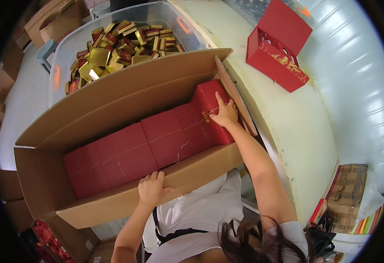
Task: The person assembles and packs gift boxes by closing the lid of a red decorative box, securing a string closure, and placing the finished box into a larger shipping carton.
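A long open cardboard carton (132, 95) lies across in front of me, with several red boxes (126, 151) in a row inside. At its right end one red box (211, 95) stands higher than the others. My right hand (226, 111) rests on that raised box, thumb and fingers spread over its top and right edge. My left hand (152, 189) lies over the carton's near flap, fingers hooked on its edge, thumb pointing right. Thin pale string-like lines run along the tops of the red boxes.
Beyond the carton, a clear plastic bin (198, 41) holds many gold and red tins (100, 57). An open red gift box (277, 59) stands on the pale table (317, 131) at right. A carton of red packets (52, 243) is at lower left; a blue-grey stool (47, 49) stands upper left.
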Motion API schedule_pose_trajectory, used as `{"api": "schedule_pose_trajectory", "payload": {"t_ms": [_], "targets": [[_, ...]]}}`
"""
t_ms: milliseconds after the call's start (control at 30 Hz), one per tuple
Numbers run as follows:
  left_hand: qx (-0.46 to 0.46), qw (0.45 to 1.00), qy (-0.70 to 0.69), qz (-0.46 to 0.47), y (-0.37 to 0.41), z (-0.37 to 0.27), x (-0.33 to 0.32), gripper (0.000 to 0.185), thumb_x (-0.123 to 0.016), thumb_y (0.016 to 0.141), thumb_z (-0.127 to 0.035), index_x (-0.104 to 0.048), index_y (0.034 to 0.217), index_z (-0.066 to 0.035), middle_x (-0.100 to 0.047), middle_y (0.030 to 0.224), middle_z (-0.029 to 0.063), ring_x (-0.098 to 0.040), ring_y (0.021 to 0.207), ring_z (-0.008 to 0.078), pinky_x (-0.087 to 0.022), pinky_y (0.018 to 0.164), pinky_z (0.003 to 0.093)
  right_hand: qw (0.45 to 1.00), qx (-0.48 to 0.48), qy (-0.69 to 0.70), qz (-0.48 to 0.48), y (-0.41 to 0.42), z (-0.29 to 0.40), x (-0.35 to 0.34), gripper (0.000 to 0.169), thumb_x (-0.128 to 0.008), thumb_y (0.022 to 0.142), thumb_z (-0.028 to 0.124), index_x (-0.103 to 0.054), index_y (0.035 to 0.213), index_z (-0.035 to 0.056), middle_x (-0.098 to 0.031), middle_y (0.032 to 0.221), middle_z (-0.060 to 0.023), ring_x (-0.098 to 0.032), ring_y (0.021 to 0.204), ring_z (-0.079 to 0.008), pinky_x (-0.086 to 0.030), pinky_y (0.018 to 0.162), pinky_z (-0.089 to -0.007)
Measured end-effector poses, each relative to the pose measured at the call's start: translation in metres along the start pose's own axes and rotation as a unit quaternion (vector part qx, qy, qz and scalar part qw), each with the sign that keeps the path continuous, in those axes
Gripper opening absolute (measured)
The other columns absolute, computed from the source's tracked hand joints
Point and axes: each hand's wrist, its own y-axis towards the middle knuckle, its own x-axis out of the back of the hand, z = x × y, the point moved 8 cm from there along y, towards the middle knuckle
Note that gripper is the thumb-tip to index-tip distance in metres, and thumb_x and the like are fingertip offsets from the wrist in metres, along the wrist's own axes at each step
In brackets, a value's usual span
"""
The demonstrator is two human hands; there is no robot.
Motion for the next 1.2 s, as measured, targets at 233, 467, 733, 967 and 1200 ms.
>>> {"api": "schedule_pose_trajectory", "payload": {"t_ms": [233, 467, 733, 967, 1200], "targets": [[-0.007, 1.000, -0.006, 0.028, 0.003, -0.008, 0.005, 0.070, -0.082, 0.047, -0.047, -0.059, 0.101, -0.009, -0.062, 0.090, 0.0094, -0.060, 0.088, 0.0280, -0.049, 0.075, 0.0385, 0.912, 0.197, 0.211, -0.292, -0.069, 0.025, 0.044, 0.047, -0.052, 0.090, 0.031, -0.047, 0.123, -0.0013, -0.047, 0.124, -0.0233, -0.046, 0.114, -0.0380, -0.036, 0.097, -0.0445], [0.014, 0.998, -0.056, 0.030, 0.000, -0.018, 0.015, 0.068, -0.081, 0.054, -0.040, -0.057, 0.109, -0.008, -0.061, 0.103, 0.0125, -0.057, 0.099, 0.0312, -0.046, 0.084, 0.0417, 0.828, 0.221, 0.086, -0.508, -0.056, -0.070, 0.272, 0.041, -0.070, 0.072, 0.018, -0.056, 0.109, 0.0076, -0.054, 0.115, -0.0112, -0.050, 0.109, -0.0299, -0.040, 0.087, -0.0441], [-0.102, 0.966, -0.233, -0.045, 0.007, -0.099, 0.035, 0.044, -0.069, 0.070, -0.009, -0.055, 0.111, -0.004, -0.057, 0.110, 0.0158, -0.053, 0.104, 0.0353, -0.042, 0.090, 0.0435, 0.944, 0.089, 0.092, -0.303, 0.038, -0.250, 0.255, 0.021, -0.063, 0.083, 0.028, -0.059, 0.094, 0.0106, -0.057, 0.103, -0.0100, -0.057, 0.097, -0.0320, -0.047, 0.079, -0.0448], [-0.280, 0.936, -0.212, -0.031, 0.028, -0.219, 0.079, 0.042, -0.068, 0.069, -0.005, -0.056, 0.110, -0.004, -0.055, 0.115, 0.0171, -0.051, 0.110, 0.0355, -0.041, 0.094, 0.0421, 0.941, 0.183, 0.084, -0.272, -0.079, -0.260, 0.243, 0.016, -0.059, 0.086, 0.022, -0.056, 0.087, 0.0065, -0.055, 0.094, -0.0124, -0.056, 0.088, -0.0337, -0.046, 0.070, -0.0437], [-0.340, 0.877, -0.323, -0.104, 0.079, -0.325, 0.103, 0.070, -0.076, 0.067, -0.023, -0.046, 0.127, -0.004, -0.029, 0.142, 0.0204, -0.033, 0.129, 0.0352, -0.032, 0.103, 0.0443, 0.933, 0.138, 0.097, -0.318, -0.289, -0.296, 0.215, 0.016, -0.065, 0.078, 0.017, -0.055, 0.081, 0.0051, -0.053, 0.080, -0.0102, -0.053, 0.073, -0.0298, -0.043, 0.061, -0.0408]]}}
